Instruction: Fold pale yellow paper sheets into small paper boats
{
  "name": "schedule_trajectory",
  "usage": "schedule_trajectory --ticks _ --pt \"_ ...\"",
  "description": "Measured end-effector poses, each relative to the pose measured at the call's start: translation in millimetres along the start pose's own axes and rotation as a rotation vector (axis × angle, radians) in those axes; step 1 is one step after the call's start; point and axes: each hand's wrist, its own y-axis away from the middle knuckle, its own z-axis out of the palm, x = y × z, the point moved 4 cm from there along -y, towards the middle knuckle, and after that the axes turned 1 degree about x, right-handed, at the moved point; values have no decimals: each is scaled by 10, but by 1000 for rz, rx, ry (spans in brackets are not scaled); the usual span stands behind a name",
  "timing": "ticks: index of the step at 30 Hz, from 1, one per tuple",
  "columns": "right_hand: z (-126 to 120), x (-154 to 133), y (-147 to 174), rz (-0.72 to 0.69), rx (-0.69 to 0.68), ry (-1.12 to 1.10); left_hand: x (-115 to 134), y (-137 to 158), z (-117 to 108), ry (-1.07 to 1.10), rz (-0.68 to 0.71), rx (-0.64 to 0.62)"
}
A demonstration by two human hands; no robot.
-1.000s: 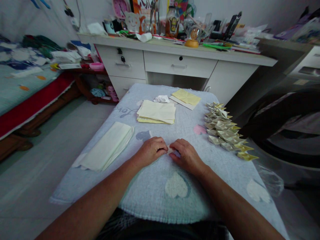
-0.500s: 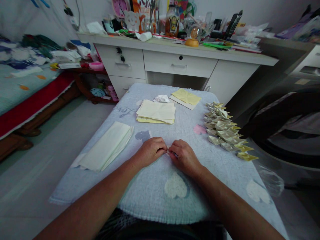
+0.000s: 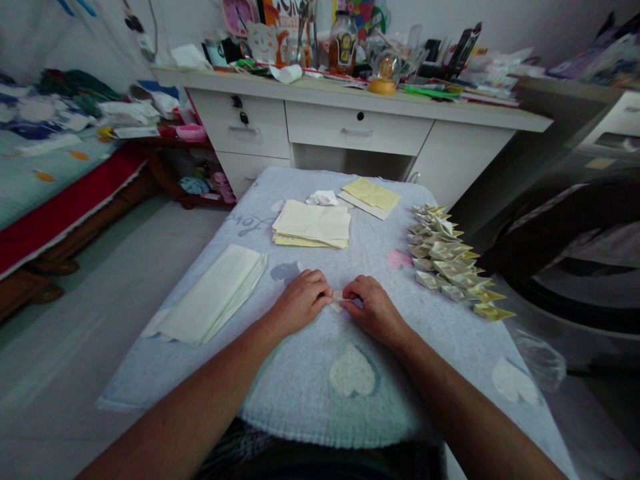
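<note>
Your left hand [image 3: 304, 299] and right hand [image 3: 374, 310] have their grip clamped on the paper [image 3: 337, 301]. Folded shapes [image 3: 447, 261] lie at right.

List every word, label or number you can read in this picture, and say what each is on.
"Love", in script, on the blue cloth.
Orange poster: characters cut off and unclear.
Glass jar: label too small to read.
Pink clock: any numbers too blurred to read.
Small paper piece: no readable text.
</note>
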Motion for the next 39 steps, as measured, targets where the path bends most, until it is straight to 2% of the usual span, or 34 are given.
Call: schedule_trajectory --ticks 12,22,32,39 --pt "-3 -44 -21 93 -71 133 48 1 -14 -14 -40 26" --pt "31 -27 -40 162 -61 204 57 -14 -1 -64 -85 54" --pt "-5 -16 -63 233 -54 161 -48 0 -55 -87 -114 69" --pt "9 -19 -70 219 -63 177 -16 -23 -5 -92 -204 99"
